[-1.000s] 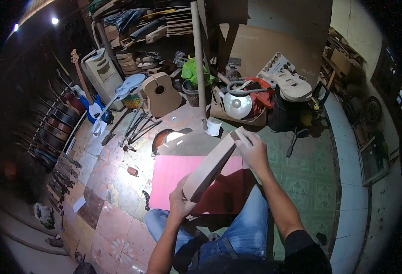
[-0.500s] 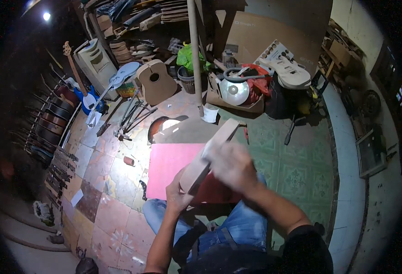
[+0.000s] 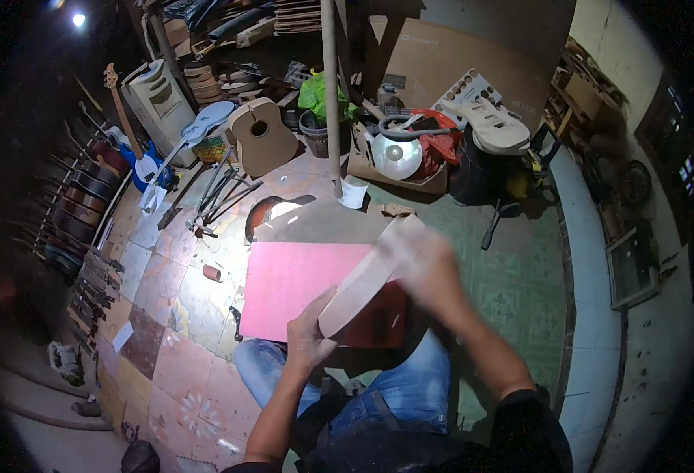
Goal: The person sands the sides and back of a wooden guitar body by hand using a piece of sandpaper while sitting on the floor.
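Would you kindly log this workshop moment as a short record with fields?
Setting: tiled floor of a guitar workshop
Left hand: grips the lower end of a pale wooden piece
Right hand: on the piece's upper end, blurred
Beneath: pink sheet
Nearby: unfinished acoustic guitar body, white electric guitar body
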{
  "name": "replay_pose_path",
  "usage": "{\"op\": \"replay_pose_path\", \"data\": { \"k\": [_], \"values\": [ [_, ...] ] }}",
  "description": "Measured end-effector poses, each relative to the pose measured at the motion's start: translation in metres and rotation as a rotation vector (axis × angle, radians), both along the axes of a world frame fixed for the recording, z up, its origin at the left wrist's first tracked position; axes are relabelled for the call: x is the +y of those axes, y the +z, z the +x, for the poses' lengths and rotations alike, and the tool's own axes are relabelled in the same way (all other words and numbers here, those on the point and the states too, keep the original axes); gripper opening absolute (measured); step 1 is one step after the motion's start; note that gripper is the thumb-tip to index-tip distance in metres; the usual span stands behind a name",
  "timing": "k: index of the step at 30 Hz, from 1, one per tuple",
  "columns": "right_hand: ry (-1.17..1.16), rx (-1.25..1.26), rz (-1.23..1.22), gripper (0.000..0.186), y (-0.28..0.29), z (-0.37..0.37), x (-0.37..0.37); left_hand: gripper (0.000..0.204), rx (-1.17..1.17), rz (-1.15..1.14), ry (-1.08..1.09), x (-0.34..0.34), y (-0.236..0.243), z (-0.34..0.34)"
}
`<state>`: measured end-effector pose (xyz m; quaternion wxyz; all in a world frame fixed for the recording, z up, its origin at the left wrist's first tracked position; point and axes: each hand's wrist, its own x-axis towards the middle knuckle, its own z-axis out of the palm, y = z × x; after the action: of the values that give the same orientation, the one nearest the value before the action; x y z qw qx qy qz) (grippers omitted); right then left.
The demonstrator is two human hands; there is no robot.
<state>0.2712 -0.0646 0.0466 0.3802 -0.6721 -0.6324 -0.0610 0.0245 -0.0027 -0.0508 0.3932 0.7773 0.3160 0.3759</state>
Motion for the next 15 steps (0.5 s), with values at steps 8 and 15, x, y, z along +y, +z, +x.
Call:
{"op": "replay_pose_path", "data": {
  "k": [8, 15],
  "values": [
    [-0.185, 0.296, -0.058, 0.042, -0.008, 0.037, 0.004, 0.068, -0.029, 0.005, -0.029, -0.01, 0.005, 0.001],
    [-0.009, -0.035, 0.042, 0.039, -0.011, 0.014, -0.005, 0.067, -0.047, -0.006, -0.014, -0.011, -0.002, -0.005]
  ]
}}
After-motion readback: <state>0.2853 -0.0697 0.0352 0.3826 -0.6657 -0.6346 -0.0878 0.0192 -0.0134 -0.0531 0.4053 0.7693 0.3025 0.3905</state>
